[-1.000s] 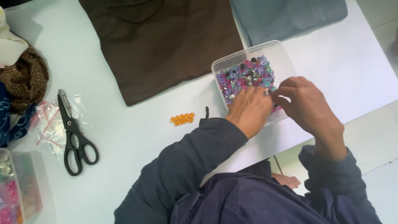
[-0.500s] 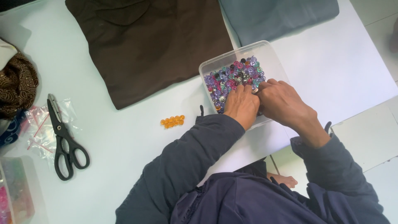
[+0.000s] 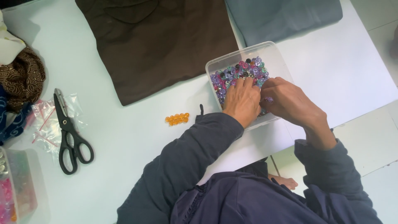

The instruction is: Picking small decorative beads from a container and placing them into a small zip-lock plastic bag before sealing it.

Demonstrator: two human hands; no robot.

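both hands are in the clear plastic box (image 3: 277,54) of mixed beads (image 3: 242,69), w/ purple, pink, green and dark ones, which sits near the desk's (image 3: 124,124) right edge, just below the blue-grey cloth (image 3: 286,16) and right of the brown cloth (image 3: 161,45). left hand (image 3: 242,101) lies palm-down over the box's near half, fingers curled down into the beads; can't tell if they've got hold of any. right hand (image 3: 290,101) comes in from the box's near-right side, fingertips bunched tight together beside the left hand, w/ one small purple bead (image 3: 269,100) showing at the tips, seemingly pinched betw. thumb and finger. the two hands touch or nearly touch over the beads. both arms in dark navy sleeves. a short row of orange beads (image 3: 177,119) lies on the desk left of the box, near the left sleeve, apart from it. further left, black scissors (image 3: 68,132) lie shut, partly on a clear plastic bag (image 3: 47,124), tips toward the far edge. at the far-left edge a heap of patterned brown fabric (image 3: 23,79) w/ blue fabric (image 3: 10,120) beside it; at the near-left corner another clear box (image 3: 18,186) w/ pink and green bits inside. a white sheet (image 3: 344,70) covers the desk's right part under the bead box.
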